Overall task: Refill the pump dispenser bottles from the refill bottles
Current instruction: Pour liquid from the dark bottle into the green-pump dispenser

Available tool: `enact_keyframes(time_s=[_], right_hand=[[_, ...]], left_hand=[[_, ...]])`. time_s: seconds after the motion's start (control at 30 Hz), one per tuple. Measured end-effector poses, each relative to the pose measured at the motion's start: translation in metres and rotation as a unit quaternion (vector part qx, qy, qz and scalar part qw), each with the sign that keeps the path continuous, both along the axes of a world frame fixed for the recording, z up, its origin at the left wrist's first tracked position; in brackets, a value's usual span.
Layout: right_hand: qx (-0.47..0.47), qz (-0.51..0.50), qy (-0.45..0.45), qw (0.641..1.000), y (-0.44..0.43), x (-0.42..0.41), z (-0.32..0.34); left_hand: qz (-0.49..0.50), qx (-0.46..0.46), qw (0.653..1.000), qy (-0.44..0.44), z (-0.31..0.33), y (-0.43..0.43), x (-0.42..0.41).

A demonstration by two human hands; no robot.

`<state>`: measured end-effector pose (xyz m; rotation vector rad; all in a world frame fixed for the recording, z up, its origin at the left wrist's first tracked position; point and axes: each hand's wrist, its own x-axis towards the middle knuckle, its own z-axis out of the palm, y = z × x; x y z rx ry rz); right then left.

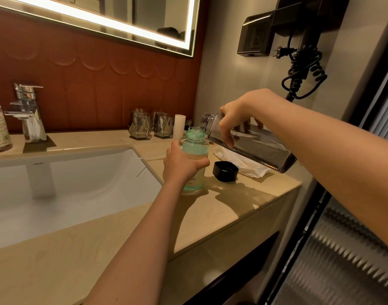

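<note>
Beside the sink (78,183), on the counter (232,205), the dispenser bottle (195,148) is standing upright w/ the left hand (180,166) wrapping its middle. The right hand (239,115) is gripping the refill bottle (254,146) near the neck, tilting its spout just over the open mouth. Prob. best keeping the tilt slow & the spout centred.

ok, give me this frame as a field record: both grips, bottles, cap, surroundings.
left grip: holds green bottle, upright on counter
right grip: holds refill bottle, tilted, mouth over the green bottle's open neck
green bottle fill: looks partly full
black cap: lies on counter, right of green bottle, apart from it
nearby: sink, tap, glasses
</note>
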<state>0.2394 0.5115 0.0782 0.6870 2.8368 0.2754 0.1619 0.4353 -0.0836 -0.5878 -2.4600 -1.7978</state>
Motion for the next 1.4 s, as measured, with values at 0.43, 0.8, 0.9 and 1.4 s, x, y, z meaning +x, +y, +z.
enact_keyframes(time_s=[0.43,0.8,0.9,1.4], right_hand=[[0.005,-0.002,-0.001,1.0,-0.0012,-0.0011,-0.0008],[0.009,-0.001,-0.003,1.0,-0.0015,-0.0006,-0.0002],[0.005,-0.001,-0.004,1.0,-0.001,-0.0017,-0.0002],[0.008,-0.007,-0.007,1.0,0.0005,-0.0037,-0.0006]], left_hand=[[0.003,-0.001,1.0,0.006,-0.0016,0.0008,-0.0014],[0.002,-0.004,1.0,0.005,-0.0015,0.0004,-0.001],[0.0,-0.006,1.0,0.002,-0.0013,0.0013,-0.0009],[0.003,-0.003,1.0,0.004,-0.0004,-0.0003,0.0004]])
